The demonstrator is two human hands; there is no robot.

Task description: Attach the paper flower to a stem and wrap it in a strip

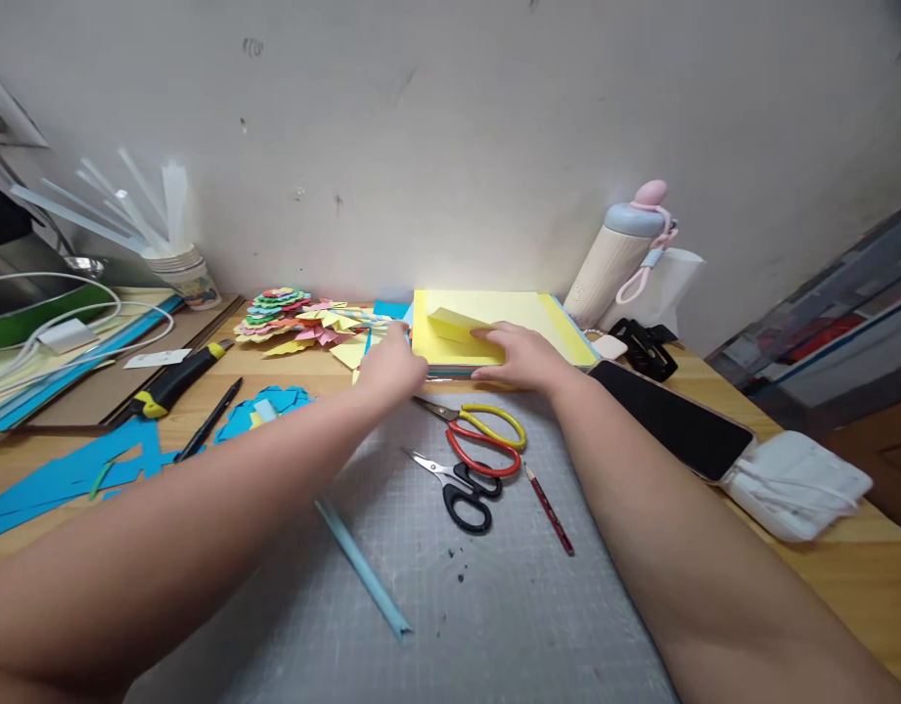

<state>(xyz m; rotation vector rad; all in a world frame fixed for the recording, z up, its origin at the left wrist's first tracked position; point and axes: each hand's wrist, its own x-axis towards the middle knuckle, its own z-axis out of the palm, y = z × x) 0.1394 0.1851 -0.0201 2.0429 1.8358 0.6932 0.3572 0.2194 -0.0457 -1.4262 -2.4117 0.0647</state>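
Both hands at the far edge of the tabletop [824,548], on the stack of yellow paper [494,318].

Left hand [387,370]: at the near-left corner of the stack, fingers curled onto the paper edge. Pinching a sheet or only touching it, cannot tell; fingertips hidden behind the knuckles.

Right hand [519,354]: flat on the near edge of the stack, palm down, fingers spread, pressing rather than gripping. Nothing closed in it.

Stack: against the wall, far middle of the tabletop, blue sheets showing under the yellow. One small folded yellow piece [457,325] lying on top, just beyond the right fingertips.

Progress, as a judgement: early on this sheet. Top sheet not yet lifted clear or pulled off the stack; no cut or fold visible on it. Finished work already sitting to the left: pile of paper flowers [278,308] plus yellow and pink folded bits [333,330] just beside the stack. Blue offcuts [68,469] along the left edge suggest earlier colours already cut.

Tools idle on the grey cutting mat [450,606]: yellow-and-red scissors [486,440] just near of the stack, black scissors [461,489] touching them, red pencil [549,508] to their right, rolled blue paper stick [362,567] nearer. Utility knife [178,376] and black pen [207,418] left of the mat.

Right side: phone [670,416], white charger pack [794,479], bottle [618,254] by the wall. Far-left corner: cup of glue sticks [182,264].
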